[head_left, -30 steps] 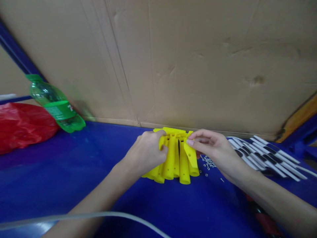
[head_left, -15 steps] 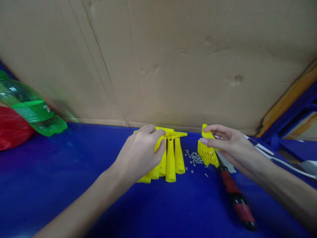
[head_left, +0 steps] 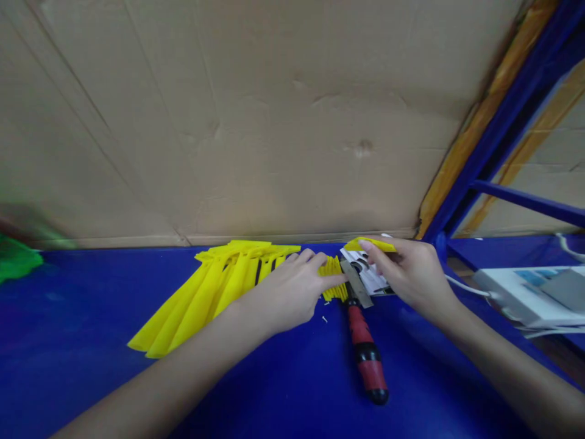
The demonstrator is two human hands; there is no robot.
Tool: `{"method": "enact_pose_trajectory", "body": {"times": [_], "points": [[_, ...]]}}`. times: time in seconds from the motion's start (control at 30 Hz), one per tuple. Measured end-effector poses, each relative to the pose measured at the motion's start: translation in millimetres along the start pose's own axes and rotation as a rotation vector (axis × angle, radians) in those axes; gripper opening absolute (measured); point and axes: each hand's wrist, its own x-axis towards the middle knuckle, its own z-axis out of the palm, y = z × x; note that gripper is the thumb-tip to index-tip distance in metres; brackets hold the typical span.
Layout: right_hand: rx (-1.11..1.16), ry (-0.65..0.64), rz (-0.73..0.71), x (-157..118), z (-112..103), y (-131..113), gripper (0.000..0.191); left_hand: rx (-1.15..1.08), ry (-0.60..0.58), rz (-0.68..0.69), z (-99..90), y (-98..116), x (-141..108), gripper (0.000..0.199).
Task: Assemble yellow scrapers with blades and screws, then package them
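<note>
My left hand [head_left: 295, 291] reaches over the blue tabletop with its fingers apart, the index finger stretched toward a flat metal blade. Nothing shows in its grip. Under and beside its fingertips sits a row of small yellow plastic pieces [head_left: 336, 279]. My right hand [head_left: 411, 271] pinches a thin yellow plastic piece [head_left: 369, 244] between thumb and fingers, above some white papers [head_left: 377, 275]. Between the hands lies a tool with a red and black handle [head_left: 365, 353] and a flat metal blade [head_left: 359, 283]. Long yellow tapered tubes [head_left: 214, 283] lie side by side left of my left hand.
A cardboard sheet [head_left: 256, 134] stands along the back of the blue table [head_left: 91, 305]. Small screws [head_left: 325, 319] lie near my left hand. To the right are a blue metal frame [head_left: 484, 128] and a white power strip [head_left: 525, 299]. Green plastic [head_left: 18, 259] shows at far left.
The view has swung right. My left hand has left the yellow tubes and moved right to the small yellow pieces. The right hand, still holding its yellow piece, is now over the papers.
</note>
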Motion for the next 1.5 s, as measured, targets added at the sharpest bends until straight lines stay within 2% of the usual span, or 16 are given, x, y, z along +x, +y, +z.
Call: {"method": "enact_pose_trajectory", "body": {"times": [0.1, 0.27, 0.4, 0.47, 0.57, 0.67, 0.83, 1.1, 1.3, 1.5], "points": [[-0.072, 0.058, -0.062, 0, -2, 0, 0.024, 0.013, -0.008, -0.013, 5.1, -2, 3, 0.058], [0.131, -0.02, 0.131, -4, 7, 2, 0.012, -0.007, 0.001, -0.026, 6.9, -4, -1, 0.051], [-0.139, -0.042, 0.124, -4, 12, -3, 0.013, -0.081, 0.024, -0.052, 7.2, -7, -2, 0.046], [-0.245, -0.058, 0.112, -3, 15, -8, 0.005, -0.119, 0.04, -0.088, 7.6, -11, 0, 0.046], [-0.318, -0.088, 0.055, -2, 22, -13, 0.024, -0.167, 0.061, -0.157, 8.8, -17, 4, 0.047], [-0.361, -0.126, -0.005, -5, 30, -15, 0.023, -0.215, 0.068, -0.21, 10.1, -22, 6, 0.047], [-0.34, -0.164, -0.023, -9, 37, -18, 0.024, -0.311, 0.05, -0.249, 7.0, -22, 3, 0.048], [-0.236, -0.227, -0.005, -12, 35, -18, 0.028, -0.412, 0.025, -0.187, -1.8, -21, 0, 0.053], [-0.169, -0.234, 0.015, -6, 43, -9, 0.019, -0.416, -0.024, -0.196, -9.4, -24, -3, 0.052], [-0.224, -0.252, -0.013, -4, 40, -5, 0.015, -0.449, -0.07, -0.225, -9.8, -28, -2, 0.054]]}}
